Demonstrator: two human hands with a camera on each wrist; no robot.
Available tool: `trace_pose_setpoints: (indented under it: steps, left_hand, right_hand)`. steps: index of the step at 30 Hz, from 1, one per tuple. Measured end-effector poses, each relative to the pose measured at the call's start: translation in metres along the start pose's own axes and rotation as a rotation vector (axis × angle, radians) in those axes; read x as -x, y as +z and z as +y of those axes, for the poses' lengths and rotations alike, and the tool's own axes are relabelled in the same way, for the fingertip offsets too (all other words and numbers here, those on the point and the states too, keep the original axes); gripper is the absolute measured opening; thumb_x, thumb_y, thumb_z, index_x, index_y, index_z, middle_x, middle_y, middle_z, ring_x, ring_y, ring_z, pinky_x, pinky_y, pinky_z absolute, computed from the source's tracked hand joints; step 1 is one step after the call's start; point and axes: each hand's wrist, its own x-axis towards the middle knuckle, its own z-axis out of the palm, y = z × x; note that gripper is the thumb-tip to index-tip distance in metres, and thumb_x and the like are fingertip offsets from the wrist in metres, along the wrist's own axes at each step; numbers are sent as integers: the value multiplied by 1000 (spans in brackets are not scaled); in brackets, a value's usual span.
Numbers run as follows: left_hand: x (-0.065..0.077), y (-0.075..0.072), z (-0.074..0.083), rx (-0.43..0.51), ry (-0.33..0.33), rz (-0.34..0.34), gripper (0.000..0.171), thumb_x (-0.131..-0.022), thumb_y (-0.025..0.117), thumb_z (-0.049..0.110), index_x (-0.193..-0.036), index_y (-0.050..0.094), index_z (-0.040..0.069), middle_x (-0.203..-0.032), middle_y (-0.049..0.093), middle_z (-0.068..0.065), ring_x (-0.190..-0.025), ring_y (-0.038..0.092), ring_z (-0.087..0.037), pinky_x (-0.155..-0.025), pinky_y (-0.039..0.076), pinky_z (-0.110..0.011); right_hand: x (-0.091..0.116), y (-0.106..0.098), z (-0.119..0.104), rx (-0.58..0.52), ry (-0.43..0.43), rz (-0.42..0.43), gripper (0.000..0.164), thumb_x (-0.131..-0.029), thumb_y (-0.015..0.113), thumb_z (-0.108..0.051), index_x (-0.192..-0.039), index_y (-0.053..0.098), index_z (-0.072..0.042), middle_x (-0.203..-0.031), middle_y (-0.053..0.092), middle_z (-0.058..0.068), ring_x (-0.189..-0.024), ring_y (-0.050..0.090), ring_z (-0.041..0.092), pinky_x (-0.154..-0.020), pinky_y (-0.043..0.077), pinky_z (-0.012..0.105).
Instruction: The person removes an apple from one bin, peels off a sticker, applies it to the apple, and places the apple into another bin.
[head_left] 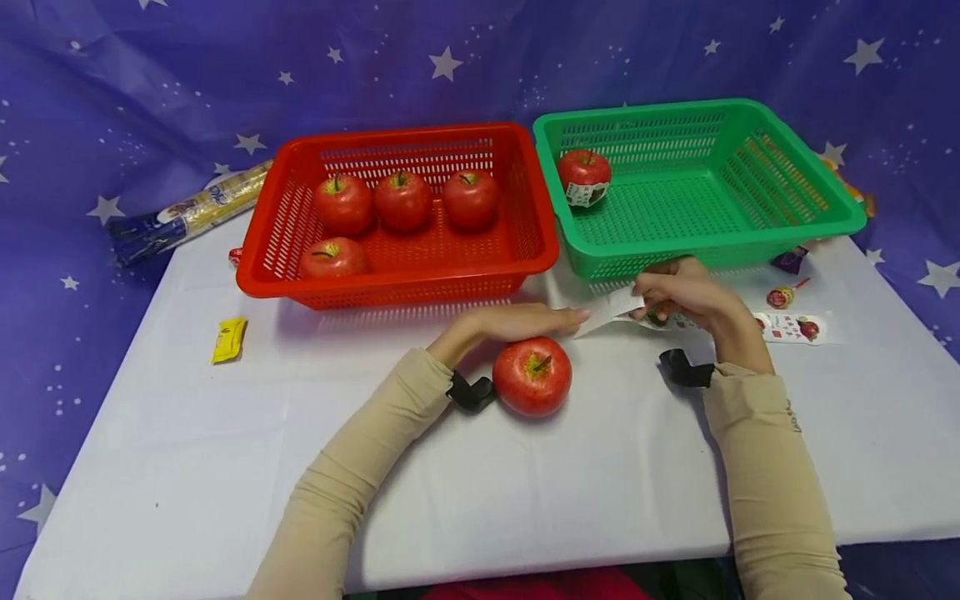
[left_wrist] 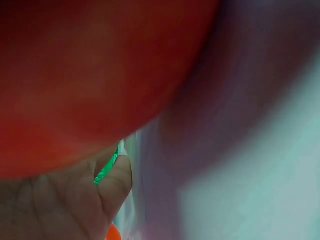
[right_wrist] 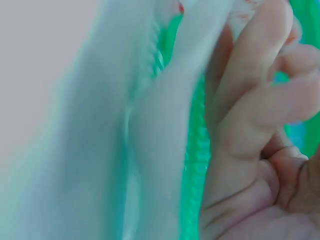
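Observation:
My right hand (head_left: 688, 293) pinches a white label strip (head_left: 609, 310) in front of the green basket. Printed with apple pictures, the label strip runs on to the right beneath that hand. My left hand (head_left: 510, 322) reaches behind a loose red apple (head_left: 532, 377), its fingertips at the strip's left end; the thumb is hidden. In the left wrist view the apple (left_wrist: 85, 80) fills the upper left, close by the palm. The right wrist view shows white strip (right_wrist: 165, 120), blurred, beside the curled fingers (right_wrist: 255, 100).
A red basket (head_left: 397, 287) holds several apples. In the green basket (head_left: 712, 242) sits one apple with a label (head_left: 584, 178). Wrapped candy (head_left: 228, 340), a lollipop (head_left: 781, 297) and a long noodle-like packet (head_left: 202, 210) lie around the white table (head_left: 187, 475).

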Motion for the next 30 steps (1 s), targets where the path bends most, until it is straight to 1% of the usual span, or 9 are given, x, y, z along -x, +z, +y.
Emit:
trace_pose_setpoints:
  steps: [3, 8, 10, 11, 13, 16, 20, 25, 30]
  left_hand:
    - [1, 0, 1, 7, -17, 10, 64, -101, 25, 54, -147, 38, 11, -154, 36, -2, -143, 31, -13, -118, 23, -32]
    - [2, 2, 3, -22, -19, 10, 67, -101, 25, 55, -152, 27, 13, -159, 25, -2, -147, 21, -14, -121, 17, -33]
    - [2, 3, 4, -51, -24, 12, 67, -100, 25, 56, -153, 23, 14, -161, 20, -2, -149, 16, -14, -121, 15, -34]
    - [2, 3, 4, -65, -28, 17, 68, -100, 26, 56, -154, 21, 14, -161, 18, -1, -149, 15, -14, -122, 14, -34]
    - [3, 4, 5, -74, -23, 20, 67, -101, 26, 55, -153, 21, 14, -161, 17, -2, -149, 14, -14, -122, 13, -34]
    - [4, 3, 3, -52, 0, 40, 63, -101, 27, 53, -152, 29, 14, -158, 27, -2, -146, 24, -14, -120, 20, -34]
    - [9, 1, 0, 43, 10, 161, 59, -101, 32, 53, -144, 45, 16, -146, 47, -3, -134, 42, -15, -114, 32, -36]
    - [9, 1, 1, 239, 106, 260, 49, -102, 39, 43, -128, 62, 8, -123, 65, -7, -117, 58, -15, -103, 44, -33]
    - [6, 3, 1, 339, 139, 298, 34, -99, 53, 31, -104, 69, 1, -102, 73, -13, -96, 69, -18, -85, 55, -28]
  right_hand:
    - [5, -11, 1, -242, -92, -40, 33, -92, 46, -4, -70, 69, -10, -73, 64, -4, -65, 62, 7, -56, 51, 25]
    - [2, -11, 4, -698, -272, -384, 43, -90, 27, 9, -82, 69, 6, -98, 73, 15, -90, 69, 22, -77, 57, 33]
    - [0, -8, 6, -810, -273, -506, 45, -90, 21, 9, -88, 67, 9, -102, 72, 19, -94, 69, 27, -82, 56, 34]
    - [0, -6, 6, -816, -272, -516, 45, -91, 21, 7, -88, 66, 7, -99, 72, 18, -93, 69, 27, -82, 56, 33]
    - [1, -1, 6, -778, -253, -483, 44, -92, 24, 5, -84, 67, 4, -91, 73, 13, -86, 70, 23, -78, 56, 30]
    - [5, 9, 1, -562, -237, -368, 42, -93, 33, 3, -82, 72, -6, -83, 69, 1, -78, 61, 9, -68, 50, 23]
    - [10, 23, -9, -266, -258, -235, 31, -92, 52, 1, -81, 76, -15, -81, 67, -6, -73, 54, 5, -61, 43, 21]
    - [11, 43, -20, 46, -350, -151, 6, -83, 71, -6, -83, 76, -8, -76, 71, -8, -70, 61, 9, -59, 48, 24]
    - [8, 56, -21, 151, -415, -112, 12, -77, 77, -6, -86, 73, 1, -76, 73, -4, -64, 61, 9, -59, 50, 25]
